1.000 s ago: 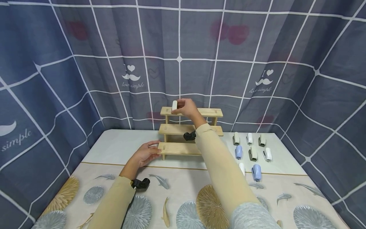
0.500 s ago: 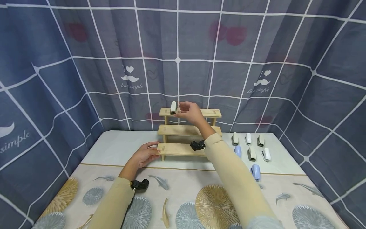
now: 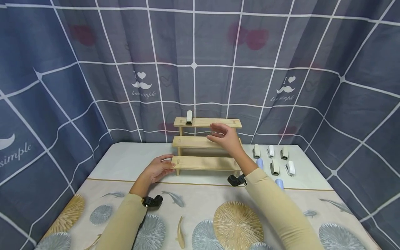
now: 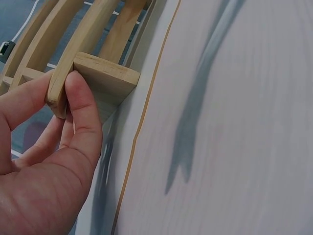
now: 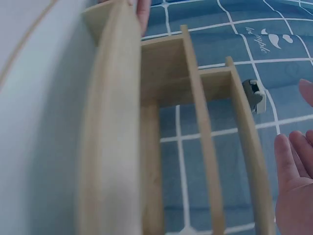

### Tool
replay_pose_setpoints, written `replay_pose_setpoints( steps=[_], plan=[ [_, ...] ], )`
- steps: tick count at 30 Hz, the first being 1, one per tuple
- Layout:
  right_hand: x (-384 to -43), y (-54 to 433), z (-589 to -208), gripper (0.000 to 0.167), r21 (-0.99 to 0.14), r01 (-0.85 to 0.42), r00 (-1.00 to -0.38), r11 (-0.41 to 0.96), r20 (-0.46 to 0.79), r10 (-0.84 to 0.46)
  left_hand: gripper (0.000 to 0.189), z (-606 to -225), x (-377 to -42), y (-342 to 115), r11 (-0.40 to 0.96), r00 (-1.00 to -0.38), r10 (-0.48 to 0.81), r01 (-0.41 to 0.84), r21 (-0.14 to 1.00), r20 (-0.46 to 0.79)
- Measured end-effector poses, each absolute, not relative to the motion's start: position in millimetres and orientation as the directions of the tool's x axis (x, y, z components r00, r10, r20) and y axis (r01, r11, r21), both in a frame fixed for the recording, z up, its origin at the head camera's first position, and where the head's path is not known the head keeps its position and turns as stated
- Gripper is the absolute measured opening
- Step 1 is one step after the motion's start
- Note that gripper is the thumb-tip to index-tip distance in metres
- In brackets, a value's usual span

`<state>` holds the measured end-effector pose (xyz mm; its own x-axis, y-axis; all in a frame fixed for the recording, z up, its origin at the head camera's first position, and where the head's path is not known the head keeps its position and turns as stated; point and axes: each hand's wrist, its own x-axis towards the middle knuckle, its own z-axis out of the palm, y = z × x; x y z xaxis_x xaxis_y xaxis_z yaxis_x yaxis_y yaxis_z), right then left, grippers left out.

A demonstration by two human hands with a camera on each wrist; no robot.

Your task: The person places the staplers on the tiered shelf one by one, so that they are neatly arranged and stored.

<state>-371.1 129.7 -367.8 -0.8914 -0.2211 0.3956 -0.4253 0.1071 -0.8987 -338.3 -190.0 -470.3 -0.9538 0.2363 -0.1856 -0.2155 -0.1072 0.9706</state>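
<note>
My left hand (image 3: 158, 169) pinches the left end of the lowest step of a wooden three-step display shelf (image 3: 203, 163), thumb on one face and fingers on the other in the left wrist view. A small white stapler (image 3: 189, 117) stands upright near the left end of the top step; its dark base shows in the right wrist view. In the head view my right hand (image 3: 227, 138) hovers around the right part of the middle step, fingers apart and holding nothing. That hand hides some of the middle step's right side.
Right of the shelf, several small staplers stand on the white table surface: a beige stapler (image 3: 256, 151), a white stapler (image 3: 290, 168) and a blue stapler (image 3: 279, 184) among them. My right sleeve (image 3: 278, 205) partly covers the nearer ones. A checked curtain (image 3: 175, 83) hangs behind.
My right hand has let go of the white stapler on the top step and drawn back to the right and downward. The left hand stays on the lowest step.
</note>
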Motion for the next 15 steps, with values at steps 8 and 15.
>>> replay_pose_setpoints(
  steps=[8,15],
  plan=[
    [-341.3,172.9,-394.7,0.054,-0.878,-0.468,-0.874,0.098,0.445,-0.195,0.067,-466.1,-336.1,-190.3,-0.099,-0.951,0.234,-0.231,0.968,-0.203],
    [-312.1,212.7,-419.4,0.051,-0.881,-0.455,-0.889,0.130,0.441,-0.126,0.067,-467.4,-336.0,-190.9,-0.099,-0.952,0.236,-0.222,0.970,-0.194]
  ],
)
